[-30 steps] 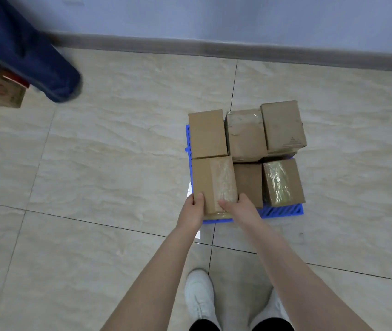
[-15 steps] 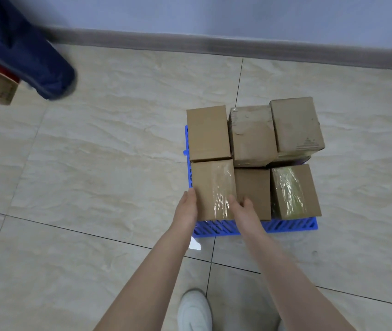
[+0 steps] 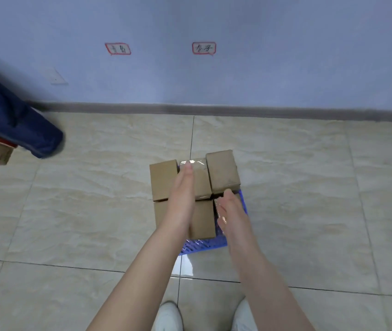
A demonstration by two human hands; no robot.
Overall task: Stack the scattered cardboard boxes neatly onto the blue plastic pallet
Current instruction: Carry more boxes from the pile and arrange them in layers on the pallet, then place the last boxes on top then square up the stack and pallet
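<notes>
Cardboard boxes (image 3: pixel 162 180) sit packed in two rows on the blue pallet (image 3: pixel 204 246), its front edge bare. Left hand (image 3: pixel 181 197) reaches over the pallet's middle toward the back row, fingers straight and together, holding nothing; right hand (image 3: pixel 232 211) hovers over the pallet's right front, fingers loosely extended, also empty. Likely a squaring-up step: best to push with flat palms, nudging the rows flush without tipping the back-right box (image 3: pixel 222 172).

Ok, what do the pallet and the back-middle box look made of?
Pallet: blue moulded plastic, judging by its slotted grid and slight sheen. Back-middle box: brown cardboard, matte, with what looks like clear tape or film glinting along its far edge.
</notes>
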